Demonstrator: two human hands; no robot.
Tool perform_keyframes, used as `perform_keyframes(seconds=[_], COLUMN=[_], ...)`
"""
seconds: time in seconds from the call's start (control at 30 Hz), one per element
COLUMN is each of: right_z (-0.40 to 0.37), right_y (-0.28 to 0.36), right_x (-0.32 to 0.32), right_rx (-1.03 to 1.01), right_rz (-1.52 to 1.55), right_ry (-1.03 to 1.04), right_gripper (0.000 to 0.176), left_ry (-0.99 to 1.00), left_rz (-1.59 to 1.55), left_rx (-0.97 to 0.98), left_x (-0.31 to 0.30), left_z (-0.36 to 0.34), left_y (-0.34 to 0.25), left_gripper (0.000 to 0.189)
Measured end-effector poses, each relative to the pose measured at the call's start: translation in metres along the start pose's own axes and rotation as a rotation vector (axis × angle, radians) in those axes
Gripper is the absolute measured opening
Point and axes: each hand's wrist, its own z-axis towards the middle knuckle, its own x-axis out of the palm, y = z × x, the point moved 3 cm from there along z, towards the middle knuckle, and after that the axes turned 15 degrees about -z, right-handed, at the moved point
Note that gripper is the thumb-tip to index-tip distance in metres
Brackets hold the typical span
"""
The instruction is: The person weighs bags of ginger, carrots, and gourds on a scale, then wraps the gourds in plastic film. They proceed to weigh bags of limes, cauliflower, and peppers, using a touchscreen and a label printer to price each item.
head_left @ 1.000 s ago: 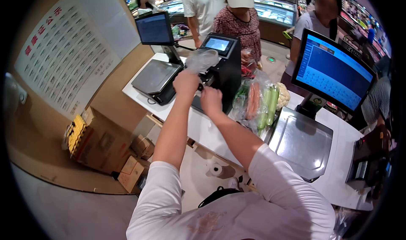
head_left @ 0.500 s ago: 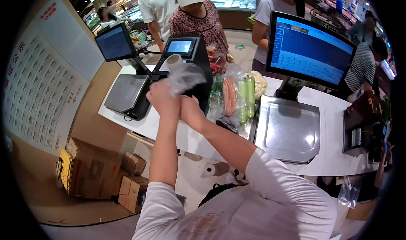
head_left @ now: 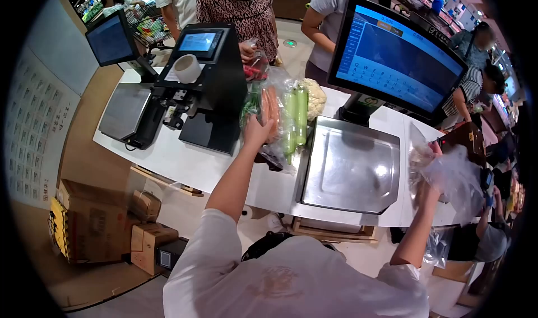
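My left hand (head_left: 256, 132) is on the clear bag of carrots (head_left: 273, 108), its fingers curled over the bag's lower left side. Leafy greens (head_left: 250, 106) lie just left of it, also in plastic. Right of the carrots are long pale green vegetables (head_left: 301, 113) in a bag and a cauliflower (head_left: 314, 98). Far to the right, my right hand (head_left: 430, 184) grips thin clear plastic bags (head_left: 457, 175), which partly cover its fingers. Between my hands sits a steel scale plate (head_left: 353, 164).
A touchscreen monitor (head_left: 398, 60) rises behind the scale. At left are a label printer (head_left: 210, 88) with a white roll (head_left: 187, 69) on top and a second scale (head_left: 126, 110). Across the counter (head_left: 255, 186), a person in a patterned top (head_left: 238, 18) holds a bag of red produce (head_left: 256, 67).
My hands have parted from beside the printer. The left has moved right onto the carrot bag; the right has swung far right with clear plastic. The view has shifted rightward.
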Motion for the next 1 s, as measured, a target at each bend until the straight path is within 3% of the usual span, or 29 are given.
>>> perform_keyframes(seconds=[0.07, 0.23, 0.33, 0.4, 0.57, 0.6, 0.67, 0.7, 0.77, 0.83, 0.9, 0.97, 1.0], right_z=[0.022, 0.07, 0.086, 0.082, 0.058, 0.05, 0.021, 0.007, -0.025, -0.047, -0.071, -0.1, -0.111], right_y=[-0.029, -0.153, -0.263, -0.273, -0.262, -0.257, -0.22, -0.191, -0.132, -0.083, -0.029, 0.031, 0.051], right_x=[-0.033, -0.06, -0.05, -0.029, -0.023, -0.031, -0.049, -0.054, -0.049, -0.012, 0.053, 0.118, 0.141], right_rx=[0.021, 0.161, 0.087, 0.161, 0.351, 0.441, 0.428, 0.313, 0.086, 0.108, 0.316, 0.621, 0.752], right_rz=[-0.213, -0.559, -0.709, -0.746, -0.84, -0.864, -0.981, -0.959, -0.905, -0.564, -0.047, 0.483, 0.71], right_ry=[-0.015, -0.052, -0.1, -0.077, -0.026, 0.007, -0.114, -0.212, -0.404, -0.326, 0.059, 0.529, 0.667], right_gripper=[0.037, 0.038, 0.041, 0.043, 0.052, 0.067, 0.055, 0.05, 0.039, 0.037, 0.046, 0.056, 0.06], left_ry=[0.091, -0.023, -0.035, -0.039, -0.165, -0.191, -0.18, -0.17, 0.023, 0.187, 0.33, 0.462, 0.532], left_rz=[0.04, 0.157, 0.165, 0.126, -0.003, -0.04, -0.367, -0.529, -0.813, -1.054, -1.255, -1.27, -1.276], left_rx=[-0.182, -0.131, -0.174, -0.222, -0.128, -0.111, 0.094, 0.198, -0.027, -0.164, -0.202, -0.248, -0.273], left_x=[0.013, 0.025, 0.027, 0.03, 0.029, 0.025, 0.014, 0.008, -0.006, -0.014, -0.015, -0.005, 0.003], left_z=[0.003, -0.003, -0.003, -0.003, -0.014, -0.019, -0.028, -0.035, -0.06, -0.095, -0.123, -0.145, -0.155], left_y=[-0.007, -0.02, -0.024, -0.03, -0.042, -0.042, -0.035, -0.03, -0.031, -0.044, -0.059, -0.069, -0.076], left_gripper=[0.076, 0.076, 0.075, 0.075, 0.071, 0.068, 0.057, 0.051, 0.044, 0.04, 0.04, 0.05, 0.055])
